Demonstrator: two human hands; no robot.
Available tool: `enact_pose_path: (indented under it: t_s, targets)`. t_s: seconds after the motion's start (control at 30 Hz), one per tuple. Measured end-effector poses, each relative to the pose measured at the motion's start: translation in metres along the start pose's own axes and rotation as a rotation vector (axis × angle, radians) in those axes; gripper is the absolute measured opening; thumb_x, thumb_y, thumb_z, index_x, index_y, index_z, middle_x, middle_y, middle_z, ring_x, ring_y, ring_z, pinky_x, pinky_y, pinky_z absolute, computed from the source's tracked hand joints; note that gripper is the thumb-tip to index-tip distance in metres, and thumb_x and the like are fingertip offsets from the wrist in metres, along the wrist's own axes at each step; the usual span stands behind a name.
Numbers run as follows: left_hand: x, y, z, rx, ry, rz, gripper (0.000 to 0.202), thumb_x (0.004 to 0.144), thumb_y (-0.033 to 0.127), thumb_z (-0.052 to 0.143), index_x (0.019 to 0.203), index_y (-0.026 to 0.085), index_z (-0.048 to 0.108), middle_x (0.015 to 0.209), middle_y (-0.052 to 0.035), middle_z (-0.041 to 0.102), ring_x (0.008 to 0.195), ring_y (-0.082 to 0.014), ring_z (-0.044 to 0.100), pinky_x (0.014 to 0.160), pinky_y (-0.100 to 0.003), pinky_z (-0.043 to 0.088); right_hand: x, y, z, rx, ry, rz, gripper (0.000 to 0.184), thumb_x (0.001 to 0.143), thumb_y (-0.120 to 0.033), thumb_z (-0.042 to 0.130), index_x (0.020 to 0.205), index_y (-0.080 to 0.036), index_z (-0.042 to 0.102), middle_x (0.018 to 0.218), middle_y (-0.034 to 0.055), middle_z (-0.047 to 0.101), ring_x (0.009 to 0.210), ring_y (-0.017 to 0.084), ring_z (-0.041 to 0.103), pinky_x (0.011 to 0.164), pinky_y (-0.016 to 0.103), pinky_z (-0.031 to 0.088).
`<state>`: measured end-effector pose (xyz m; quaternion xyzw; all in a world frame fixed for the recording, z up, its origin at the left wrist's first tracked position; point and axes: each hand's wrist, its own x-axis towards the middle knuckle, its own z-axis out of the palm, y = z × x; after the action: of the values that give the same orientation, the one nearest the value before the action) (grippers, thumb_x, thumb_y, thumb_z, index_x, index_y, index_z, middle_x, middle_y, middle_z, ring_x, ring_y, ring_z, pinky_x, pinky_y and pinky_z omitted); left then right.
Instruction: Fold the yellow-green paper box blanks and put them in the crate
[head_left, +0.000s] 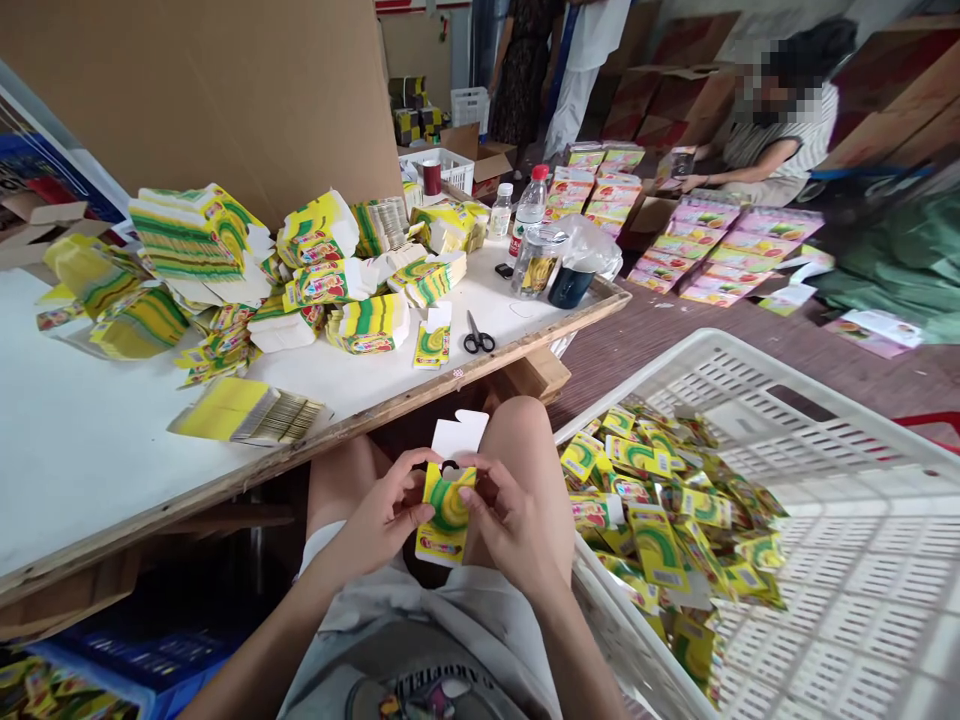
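Above my lap I hold a small yellow and green printed carton [448, 515] between both hands. Its white top flap [460, 434] stands up, and a dark opening shows beneath it. My left hand [395, 507] pinches the carton's left edge with thumb and fingers. On the opposite edge, my right hand [510, 510] grips it, thumb on the printed face. What the carton holds inside cannot be made out. On the table edge ahead lies a stack of flat cartons [247, 410]. A single flat carton [432, 343] rests beside black-handled scissors [478, 338].
Bundles of flat cartons [202, 240] are heaped on the white table [90, 440]. Bottles [529, 210] and a dark cup [570, 288] stand at its right end. A white crate [847, 500] at my right holds many packets [660, 545]. A seated person [787, 130] works beyond pink box stacks [739, 250].
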<state>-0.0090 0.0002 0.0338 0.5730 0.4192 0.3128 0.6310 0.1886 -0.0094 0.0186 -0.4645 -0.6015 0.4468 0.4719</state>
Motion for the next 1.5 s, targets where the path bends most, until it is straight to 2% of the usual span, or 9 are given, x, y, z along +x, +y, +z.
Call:
enact_pose_path:
  t_s: [0.13, 0.3, 0.47, 0.6, 0.7, 1.0, 1.27, 1.4, 1.5]
  targets:
    - [0.0, 0.0, 0.004, -0.081, -0.034, -0.019, 0.04, 0.089, 0.029, 0.067, 0.123, 0.026, 0.047, 0.108, -0.0061, 0.07, 0.089, -0.0181, 0.068, 0.076, -0.026, 0.051, 0.006, -0.001, -0.005, 0.012, 0.024, -0.037, 0.02, 0.098, -0.033, 0.053, 0.096, -0.023, 0.07, 0.095, 0.0064, 0.071, 0.092, 0.022, 0.068, 0.081, 0.033, 0.054]
    - [0.004, 0.0, 0.009, -0.238, -0.034, -0.018, 0.087, 0.087, 0.031, 0.071, 0.153, 0.036, 0.014, 0.127, -0.0109, 0.065, 0.102, -0.0234, 0.069, 0.083, -0.033, 0.054, 0.007, 0.0, -0.002, 0.018, 0.181, 0.006, 0.028, 0.096, -0.038, 0.057, 0.119, -0.024, 0.065, 0.105, 0.0087, 0.07, 0.089, 0.022, 0.066, 0.079, 0.035, 0.055]
    - [0.008, -0.004, 0.005, -0.115, -0.023, 0.013, 0.053, 0.087, 0.029, 0.069, 0.136, 0.026, 0.051, 0.127, -0.0119, 0.066, 0.11, -0.0262, 0.066, 0.09, -0.036, 0.054, 0.007, -0.005, -0.015, -0.031, 0.092, -0.072, 0.037, 0.098, -0.049, 0.05, 0.103, -0.024, 0.077, 0.099, 0.009, 0.069, 0.098, 0.026, 0.062, 0.088, 0.041, 0.051]
    - [0.009, -0.003, 0.007, 0.002, 0.063, 0.017, 0.052, 0.088, 0.025, 0.066, 0.137, 0.026, 0.05, 0.124, -0.0109, 0.068, 0.103, -0.0238, 0.068, 0.086, -0.034, 0.056, 0.01, -0.003, -0.019, -0.026, -0.048, 0.078, 0.039, 0.091, -0.043, 0.061, 0.122, -0.02, 0.069, 0.071, -0.0001, 0.06, 0.063, 0.017, 0.057, 0.058, 0.029, 0.048]
    - [0.007, 0.001, 0.01, 0.03, 0.036, 0.018, 0.052, 0.09, 0.027, 0.063, 0.14, 0.025, 0.048, 0.129, -0.0122, 0.065, 0.107, -0.0249, 0.067, 0.088, -0.034, 0.055, 0.014, 0.004, -0.014, -0.113, -0.03, 0.13, 0.041, 0.084, -0.034, 0.066, 0.123, -0.02, 0.063, 0.064, -0.0045, 0.054, 0.055, 0.015, 0.052, 0.049, 0.025, 0.041]
    - [0.009, 0.0, 0.009, -0.224, -0.035, -0.036, 0.057, 0.086, 0.024, 0.071, 0.137, 0.025, 0.046, 0.119, -0.0109, 0.071, 0.1, -0.0236, 0.071, 0.083, -0.032, 0.056, 0.012, 0.008, -0.007, -0.196, -0.01, 0.144, 0.034, 0.083, -0.028, 0.066, 0.117, -0.023, 0.061, 0.065, -0.0023, 0.065, 0.052, 0.018, 0.059, 0.05, 0.028, 0.045]
    - [0.012, 0.008, 0.015, -0.084, -0.066, -0.022, 0.055, 0.09, 0.024, 0.065, 0.141, 0.025, 0.046, 0.131, -0.0127, 0.066, 0.106, -0.0229, 0.068, 0.087, -0.031, 0.054, 0.008, 0.007, -0.011, -0.15, -0.046, 0.187, 0.039, 0.086, -0.027, 0.06, 0.125, -0.022, 0.056, 0.078, -0.0004, 0.07, 0.057, 0.017, 0.062, 0.053, 0.027, 0.046]
    - [0.014, 0.008, 0.013, -0.089, -0.028, -0.031, 0.054, 0.088, 0.024, 0.067, 0.138, 0.024, 0.048, 0.124, -0.0116, 0.07, 0.103, -0.0225, 0.069, 0.085, -0.03, 0.055, 0.009, 0.007, -0.01, -0.255, -0.045, 0.198, 0.042, 0.089, -0.028, 0.059, 0.13, -0.023, 0.056, 0.073, -0.0006, 0.07, 0.055, 0.019, 0.061, 0.055, 0.03, 0.047]
    - [0.017, 0.006, 0.009, -0.176, -0.018, -0.086, 0.058, 0.083, 0.024, 0.073, 0.136, 0.023, 0.049, 0.116, -0.0106, 0.073, 0.092, -0.0219, 0.072, 0.076, -0.03, 0.057, 0.009, 0.007, -0.013, -0.185, -0.038, 0.112, 0.039, 0.093, -0.035, 0.058, 0.13, -0.024, 0.062, 0.09, 0.0045, 0.074, 0.071, 0.022, 0.068, 0.064, 0.032, 0.053]
